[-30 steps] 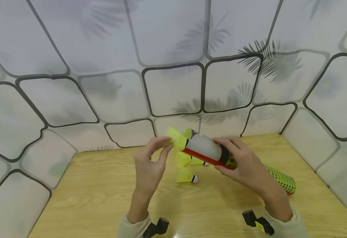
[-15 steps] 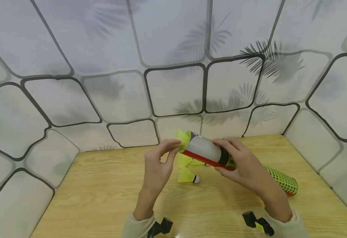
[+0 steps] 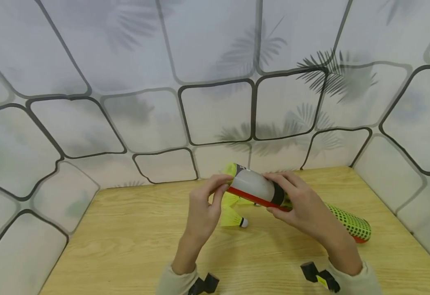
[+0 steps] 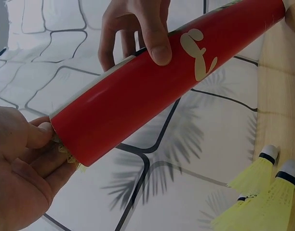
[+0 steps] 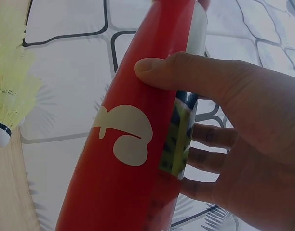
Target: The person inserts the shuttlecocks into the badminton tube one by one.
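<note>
A long shuttlecock tube (image 3: 253, 186), red with grey-white and dotted green parts, slants leftward and up over the table. My right hand (image 3: 307, 200) grips it around the middle, thumb on the red side in the right wrist view. At its raised mouth, my left hand (image 3: 205, 209) pinches a yellow shuttlecock (image 4: 69, 155) by the skirt. Only the skirt's frilled edge shows there; the rest is hidden inside the tube. Below the mouth, a shuttlecock (image 3: 232, 217) lies on its side with its white cork to the right. More yellow shuttlecocks (image 3: 230, 199) lie just behind it.
The wooden table (image 3: 126, 237) carries everything. A patterned cloth wall (image 3: 215, 110) with dark outlines and leaf shapes rises behind and at both sides. The tube's dotted green end (image 3: 351, 223) reaches low toward the table's right side.
My left hand has moved right, up to the tube's mouth, and the shuttlecock it pinches has slid almost wholly inside. The right hand and tube have stayed nearly still.
</note>
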The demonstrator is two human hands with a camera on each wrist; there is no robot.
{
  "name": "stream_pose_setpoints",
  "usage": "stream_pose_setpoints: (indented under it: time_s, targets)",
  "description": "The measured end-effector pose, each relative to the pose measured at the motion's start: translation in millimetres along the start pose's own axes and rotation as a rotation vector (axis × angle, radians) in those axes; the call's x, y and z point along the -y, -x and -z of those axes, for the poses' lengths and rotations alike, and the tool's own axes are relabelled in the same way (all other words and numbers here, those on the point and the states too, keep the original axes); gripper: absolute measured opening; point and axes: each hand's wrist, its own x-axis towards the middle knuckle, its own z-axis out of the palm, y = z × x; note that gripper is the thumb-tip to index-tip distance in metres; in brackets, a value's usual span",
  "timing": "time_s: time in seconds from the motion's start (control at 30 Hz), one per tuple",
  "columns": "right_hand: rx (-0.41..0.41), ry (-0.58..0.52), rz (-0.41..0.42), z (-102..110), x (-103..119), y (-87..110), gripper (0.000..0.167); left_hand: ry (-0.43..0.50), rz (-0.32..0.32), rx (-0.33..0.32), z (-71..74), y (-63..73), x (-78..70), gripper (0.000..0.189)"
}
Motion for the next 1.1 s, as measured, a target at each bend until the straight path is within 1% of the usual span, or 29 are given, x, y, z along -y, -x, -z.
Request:
stream_pose_setpoints:
  time_s: [0.2,0.43,0.6,0.73,0.83,1.0,1.1]
  targets:
    - [0.002,-0.006,-0.002,0.7,-1.0,0.6,0.083,0.001,0.038,0.026,-2.8,0.2,-3.1,0.020]
    - [0.005,0.002,-0.011,1.4,-2.3,1.7,0.083,0.018,0.064,0.075,-6.5,1.1,-5.2,0.022]
    - [0.005,-0.002,-0.015,2.2,-3.2,2.3,0.083,0.028,0.076,0.111,-6.5,1.5,-5.7,0.024]
    - [0.005,-0.009,-0.012,1.9,-4.8,2.3,0.081,0.044,0.076,0.104,-3.8,2.2,-4.6,0.027]
    - [0.005,-0.005,-0.014,2.0,-7.1,2.1,0.080,0.053,0.064,0.083,-1.4,2.1,-2.0,0.029]
    - [-0.017,0.014,-0.023,5.6,-12.3,2.9,0.078,0.043,0.047,0.050,1.5,2.0,4.2,0.028]
    - [-0.033,0.017,-0.023,8.6,-14.9,3.8,0.078,0.024,0.069,0.049,1.9,2.5,9.2,0.026]
